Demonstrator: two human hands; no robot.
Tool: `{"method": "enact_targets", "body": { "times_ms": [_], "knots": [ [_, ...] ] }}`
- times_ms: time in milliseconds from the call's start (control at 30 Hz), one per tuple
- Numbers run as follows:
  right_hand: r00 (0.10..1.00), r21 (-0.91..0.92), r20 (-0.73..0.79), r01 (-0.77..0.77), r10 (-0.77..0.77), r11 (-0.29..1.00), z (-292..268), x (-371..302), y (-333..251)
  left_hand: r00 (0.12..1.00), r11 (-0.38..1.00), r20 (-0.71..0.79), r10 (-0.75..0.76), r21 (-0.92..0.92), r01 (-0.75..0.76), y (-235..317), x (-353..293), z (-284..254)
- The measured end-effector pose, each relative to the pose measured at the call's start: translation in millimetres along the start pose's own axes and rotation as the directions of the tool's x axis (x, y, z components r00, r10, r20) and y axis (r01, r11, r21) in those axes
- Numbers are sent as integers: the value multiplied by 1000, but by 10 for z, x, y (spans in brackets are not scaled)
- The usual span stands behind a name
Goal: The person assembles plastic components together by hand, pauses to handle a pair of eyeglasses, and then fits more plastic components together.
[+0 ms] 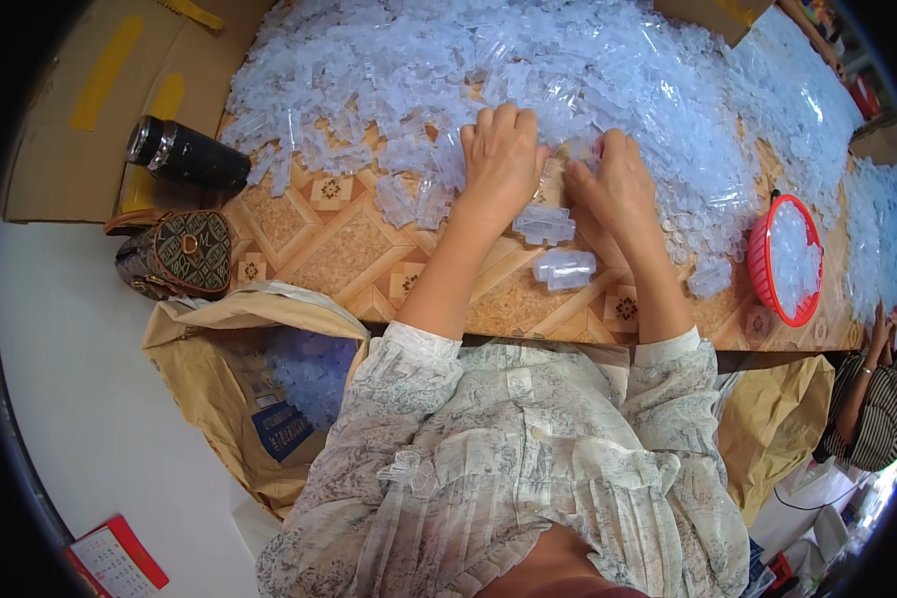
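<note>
My left hand (501,159) is at the front edge of a big heap of clear plastic pieces (369,60), its fingers curled in. Close to its right, my right hand (616,189) has thumb and fingers drawn together. Whatever the fingers hold is too small and see-through to make out. Just below the hands lies a group of clear plastic cylinders (544,225). Nearer me is a second clear cylinder group (565,269). Small clear round pieces (703,234) are scattered right of my right wrist.
The table (349,249) has a patterned top. At left are a black flask (191,154), a patterned bag (184,254) and a cardboard box (60,149). A red basket (762,264) holds clear pieces. Paper sacks (209,399) hang below the edge. Another person (867,399) is at far right.
</note>
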State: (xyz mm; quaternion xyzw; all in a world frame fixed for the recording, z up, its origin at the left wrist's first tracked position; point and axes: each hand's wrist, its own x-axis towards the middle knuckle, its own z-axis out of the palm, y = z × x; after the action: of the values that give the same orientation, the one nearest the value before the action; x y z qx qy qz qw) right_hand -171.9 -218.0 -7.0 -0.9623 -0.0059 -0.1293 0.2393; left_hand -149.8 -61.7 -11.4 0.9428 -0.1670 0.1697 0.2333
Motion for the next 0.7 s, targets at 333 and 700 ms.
{"method": "enact_targets", "body": {
  "times_ms": [333,700],
  "knots": [
    [964,176,-108,-222,243,959,-175,105,151,999,996,-32,-22,-88,19,-105,29,115],
    [910,829,199,-354,364,433,-216,104,149,901,936,-317,295,-92,-339,-145,53,61]
  ]
}}
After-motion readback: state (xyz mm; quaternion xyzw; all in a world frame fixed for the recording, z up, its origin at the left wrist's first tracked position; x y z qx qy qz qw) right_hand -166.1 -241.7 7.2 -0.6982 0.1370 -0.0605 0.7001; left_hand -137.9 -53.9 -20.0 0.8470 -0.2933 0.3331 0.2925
